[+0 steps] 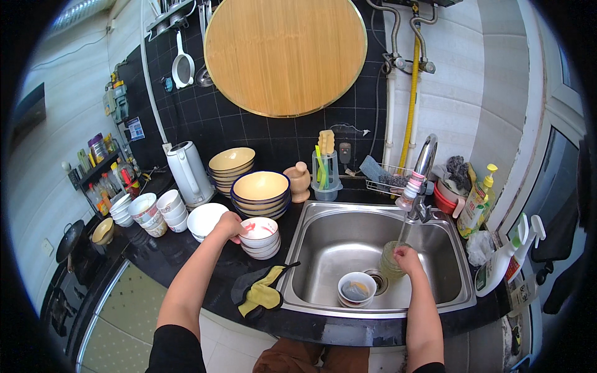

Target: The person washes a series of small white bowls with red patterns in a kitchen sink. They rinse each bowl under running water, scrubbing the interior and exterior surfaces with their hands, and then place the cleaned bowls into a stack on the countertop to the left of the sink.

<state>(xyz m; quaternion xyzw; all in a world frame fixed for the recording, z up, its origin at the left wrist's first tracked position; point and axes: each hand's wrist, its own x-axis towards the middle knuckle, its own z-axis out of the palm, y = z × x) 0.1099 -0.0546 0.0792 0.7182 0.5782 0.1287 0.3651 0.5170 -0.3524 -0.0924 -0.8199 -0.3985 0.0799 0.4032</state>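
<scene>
On the counter left of the sink, my left hand point(231, 227) is closed at the edge of a small white bowl point(260, 230) with red markings, the top one of a short stack. My right hand point(405, 257) reaches into the steel sink point(323, 245) and grips the rim of a clear, greenish glass container point(390, 261). Water from the tap point(424, 161) runs down into or beside that container. Close by, a white bowl point(357, 288) sits in the sink, on top of another, with something greyish and yellow inside. My fingertips are partly hidden on both hands.
Stacks of yellow bowls point(261, 185), more white bowls point(206, 219) and a kettle point(188, 174) crowd the left counter. A black and yellow cloth point(262, 290) lies at its front edge. Spray bottles point(500, 267) and a yellow-pump bottle point(476, 202) stand right of the sink.
</scene>
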